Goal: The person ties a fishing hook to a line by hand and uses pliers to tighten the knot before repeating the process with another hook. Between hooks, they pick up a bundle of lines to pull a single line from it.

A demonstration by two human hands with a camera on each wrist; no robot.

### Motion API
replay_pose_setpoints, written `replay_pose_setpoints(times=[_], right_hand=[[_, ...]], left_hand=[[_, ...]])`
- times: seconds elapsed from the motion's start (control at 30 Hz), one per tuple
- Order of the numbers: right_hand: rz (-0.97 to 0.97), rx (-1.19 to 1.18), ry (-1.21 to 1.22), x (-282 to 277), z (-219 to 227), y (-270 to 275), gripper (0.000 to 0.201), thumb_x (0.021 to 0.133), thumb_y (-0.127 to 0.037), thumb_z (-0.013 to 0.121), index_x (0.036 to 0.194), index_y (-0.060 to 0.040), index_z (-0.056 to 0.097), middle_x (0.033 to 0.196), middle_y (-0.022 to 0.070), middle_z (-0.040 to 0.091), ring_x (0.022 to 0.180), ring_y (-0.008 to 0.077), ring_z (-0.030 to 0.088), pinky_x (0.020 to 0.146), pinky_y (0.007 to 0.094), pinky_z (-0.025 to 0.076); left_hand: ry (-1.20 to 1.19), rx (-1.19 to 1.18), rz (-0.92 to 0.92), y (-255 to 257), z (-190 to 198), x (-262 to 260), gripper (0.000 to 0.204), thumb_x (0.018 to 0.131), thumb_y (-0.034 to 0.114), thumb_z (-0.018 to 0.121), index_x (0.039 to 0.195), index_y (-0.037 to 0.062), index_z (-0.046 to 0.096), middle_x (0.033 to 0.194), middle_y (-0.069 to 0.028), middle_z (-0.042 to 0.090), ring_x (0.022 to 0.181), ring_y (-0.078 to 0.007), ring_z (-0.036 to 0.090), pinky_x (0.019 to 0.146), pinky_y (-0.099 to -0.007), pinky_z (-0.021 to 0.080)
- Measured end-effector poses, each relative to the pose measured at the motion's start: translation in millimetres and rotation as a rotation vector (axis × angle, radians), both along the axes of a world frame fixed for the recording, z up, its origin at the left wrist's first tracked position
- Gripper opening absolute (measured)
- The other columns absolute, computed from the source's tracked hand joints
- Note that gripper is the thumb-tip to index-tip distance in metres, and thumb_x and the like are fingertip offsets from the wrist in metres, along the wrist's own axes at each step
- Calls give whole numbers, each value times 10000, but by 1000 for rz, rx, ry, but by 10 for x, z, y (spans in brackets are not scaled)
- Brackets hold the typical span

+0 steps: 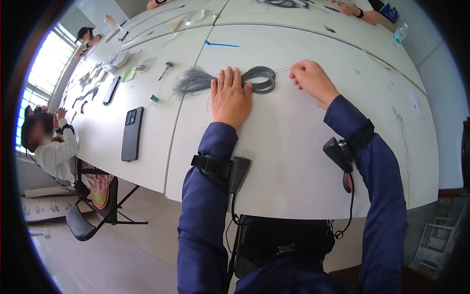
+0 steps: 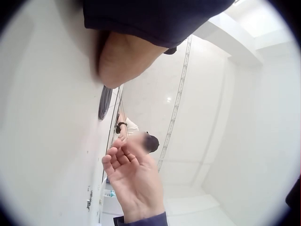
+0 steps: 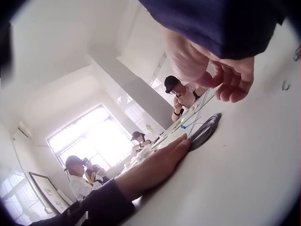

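A looped bundle of thin grey strands (image 1: pixel 269 87) lies on the white table (image 1: pixel 289 161), its frayed ends spread to the left. My left hand (image 1: pixel 231 102) presses flat on its middle, fingers straight. To the right of the loop, my right hand (image 1: pixel 315 83) is raised with curled fingers, pinching thin strands (image 1: pixel 283 70) that run back toward the bundle. The right wrist view shows those strands stretched between the right fingers and the bundle (image 3: pixel 205 133) by the left hand (image 3: pixel 155 170). In the left wrist view the bundle (image 2: pixel 105 102) is mostly hidden.
A blue cable tie (image 1: pixel 221 44) lies beyond the bundle. Left of it are a small green item (image 1: pixel 154 99), a black phone (image 1: pixel 132 134) and another dark device (image 1: pixel 112 90). A red-and-black tool (image 1: pixel 347 182) lies near my right forearm. Other people sit around the tables.
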State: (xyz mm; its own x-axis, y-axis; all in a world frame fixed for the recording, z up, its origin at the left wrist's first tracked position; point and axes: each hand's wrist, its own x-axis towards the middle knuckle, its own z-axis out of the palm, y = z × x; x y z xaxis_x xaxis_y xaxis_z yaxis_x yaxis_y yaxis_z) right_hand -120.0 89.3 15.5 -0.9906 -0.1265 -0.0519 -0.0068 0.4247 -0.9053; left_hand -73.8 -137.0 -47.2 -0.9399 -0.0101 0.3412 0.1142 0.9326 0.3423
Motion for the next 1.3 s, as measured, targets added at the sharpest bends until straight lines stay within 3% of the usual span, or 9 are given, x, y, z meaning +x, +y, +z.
replay_pose_setpoints(times=[0.33,0.4,0.5,0.67,0.7,0.83,1.03,1.17,1.3], right_hand=[[-251,-712,385,243,893,898,240,1012,-168,496,1055,45,598,1054,142,722,927,176,678,887,293,535],[-283,-771,505,354,1140,1088,236,1016,-179,524,1049,37,614,971,80,701,860,135,641,820,266,515],[-281,-697,532,372,1382,1660,200,1012,-183,564,1034,7,622,995,70,673,927,151,632,887,292,520],[-207,-132,466,682,1296,1732,217,1014,-236,595,1097,-40,637,865,-29,573,787,48,525,705,214,443],[-158,-33,451,756,1252,1687,217,1014,-240,595,1087,-40,633,858,-30,567,782,45,516,701,214,436],[70,294,468,1002,1159,1430,210,1016,-246,586,1059,-43,617,839,-36,551,769,43,493,689,213,416],[193,174,279,1173,1128,1219,205,1015,-240,582,996,-39,615,813,-36,552,741,54,466,681,224,403],[164,222,223,1192,1126,1351,209,1013,-233,581,971,-31,620,792,-42,535,723,55,443,675,225,382],[179,272,219,1163,1068,1536,214,1013,-230,594,967,-25,631,791,-50,534,732,47,453,689,219,388]], left_hand=[[12,-25,14,6,-26,-14,641,1029,410,408,1520,-2,376,1598,-196,344,1506,-358,261,1234,-495,164],[37,-1,3,2,-27,-3,616,1022,388,440,1517,23,396,1596,-197,347,1505,-371,260,1230,-505,173],[125,94,-25,-7,69,20,577,1004,339,503,1506,63,431,1590,-203,355,1503,-390,256,1223,-516,185],[401,271,-189,59,374,69,393,959,206,613,1325,64,637,1481,-204,501,1422,-417,366,1174,-509,286],[419,384,-199,210,516,177,308,947,152,639,1232,49,689,1347,-175,618,1298,-348,516,1096,-459,398],[141,837,-516,791,763,458,264,948,119,669,1200,45,694,1162,-121,713,1081,-220,659,982,-363,484],[-164,957,-734,1496,947,642,295,992,193,649,1175,-37,676,1107,-101,711,1045,-169,658,997,-317,481],[-279,1145,-709,1431,929,569,255,982,189,636,1034,-54,691,902,-96,725,876,-127,679,888,-267,501],[-271,1035,-671,1114,1027,514,286,1005,238,630,1025,-43,676,935,-71,682,843,-139,654,878,-285,486]])
